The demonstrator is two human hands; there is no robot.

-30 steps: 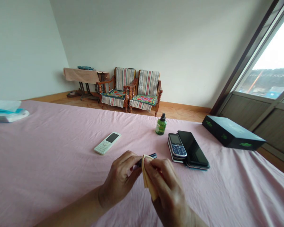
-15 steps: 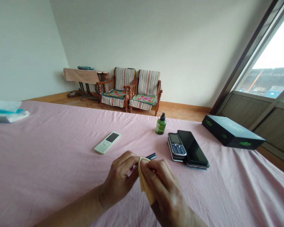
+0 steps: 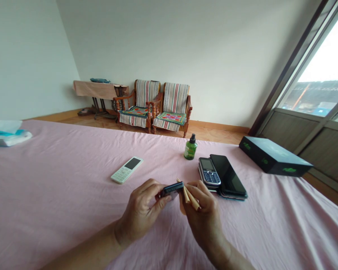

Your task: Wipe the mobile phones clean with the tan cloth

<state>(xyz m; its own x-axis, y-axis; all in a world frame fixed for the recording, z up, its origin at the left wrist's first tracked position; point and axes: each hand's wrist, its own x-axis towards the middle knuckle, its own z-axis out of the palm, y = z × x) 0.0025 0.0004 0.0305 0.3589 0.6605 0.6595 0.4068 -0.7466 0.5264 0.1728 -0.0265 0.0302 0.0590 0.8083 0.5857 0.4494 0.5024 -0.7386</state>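
Observation:
My left hand [image 3: 142, 210] is closed on a dark mobile phone [image 3: 173, 188], which it holds edge-on above the pink cloth. My right hand [image 3: 202, 213] grips a folded yellow cloth [image 3: 190, 199] bunched between its fingers, at the phone's right end. Left of the hands lies a white keypad phone [image 3: 127, 170]. To their right, a dark keypad phone [image 3: 210, 172] rests on top of another phone, beside a stack topped by a black smartphone [image 3: 229, 176]. A green spray bottle [image 3: 190, 147] stands upright behind the hands.
The pink cloth [image 3: 59, 161] covers the whole surface, with wrinkles. A black box [image 3: 273, 155] sits at the right, a tissue pack [image 3: 8, 135] at the far left. Beyond are two wooden chairs [image 3: 171, 103] and a cloth-covered sewing table [image 3: 97, 90].
My right hand has shifted the yellow cloth from around the phone's middle to its right end. The phone has turned, showing more of its edge.

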